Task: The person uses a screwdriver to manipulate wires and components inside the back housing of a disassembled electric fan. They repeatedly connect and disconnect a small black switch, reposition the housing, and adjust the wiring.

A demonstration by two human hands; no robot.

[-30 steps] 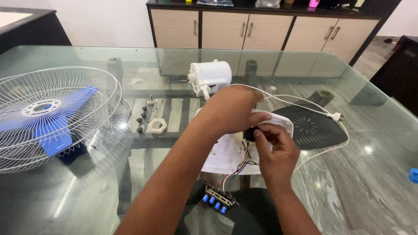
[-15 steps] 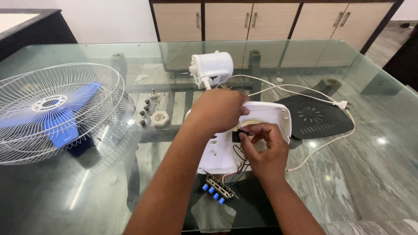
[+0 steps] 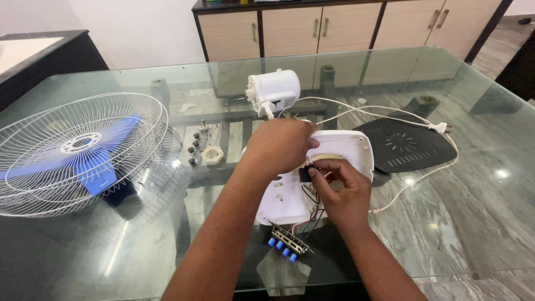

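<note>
Head view, left grip [image 3: 280,146] grasping white fan base [image 3: 312,178], right grip [image 3: 341,187] pinching black part [image 3: 305,174] inside

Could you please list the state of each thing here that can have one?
Fan base: open, wires hanging out.
Black part: pinched by right hand.
Left hand: resting on the base.
Switch board: pulled out, lying on the table.
Motor: detached, on its side.
Fan grille: removed, lying flat.
Plug: unplugged.
</note>
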